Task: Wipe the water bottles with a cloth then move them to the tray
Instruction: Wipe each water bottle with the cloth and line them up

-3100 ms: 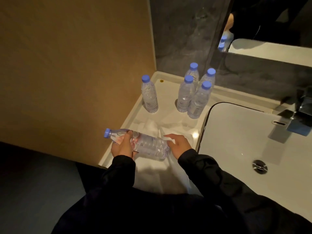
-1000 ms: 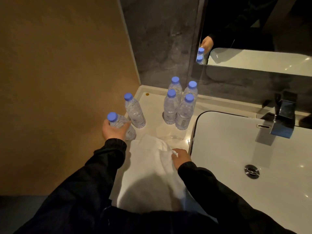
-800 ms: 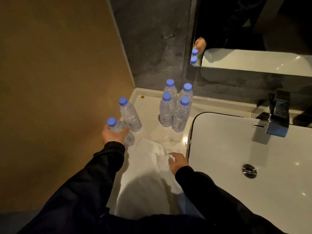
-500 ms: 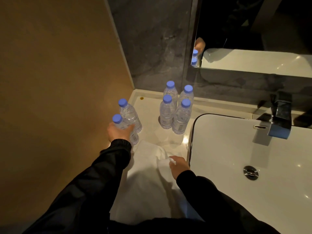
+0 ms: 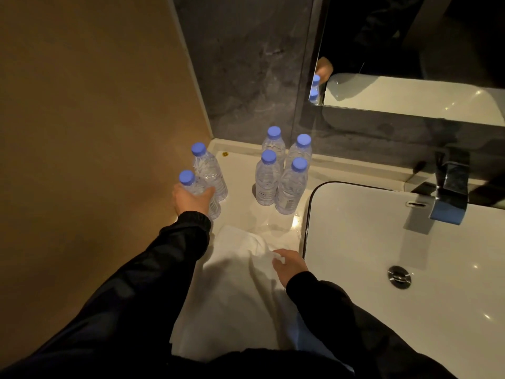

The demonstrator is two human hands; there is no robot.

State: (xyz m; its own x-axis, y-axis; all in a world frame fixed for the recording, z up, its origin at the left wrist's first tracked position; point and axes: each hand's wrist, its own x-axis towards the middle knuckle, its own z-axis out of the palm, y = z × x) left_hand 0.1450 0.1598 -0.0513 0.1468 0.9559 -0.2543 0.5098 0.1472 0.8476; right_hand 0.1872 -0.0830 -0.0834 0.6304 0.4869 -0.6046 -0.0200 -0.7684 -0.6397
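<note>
Though gripped, bottle (image 5: 201, 193) btm hidden

Tan wall (image 5: 90, 110); dark stone (image 5: 246, 67); mirror (image 5: 410, 45).

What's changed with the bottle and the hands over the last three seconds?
The held bottle, earlier lying sideways across both hands above the cloth, is now upright by the wall beside the lone bottle, with the left hand still gripping it. The right hand let go of it and now pinches the cloth. The group of four bottles stayed put.
</note>
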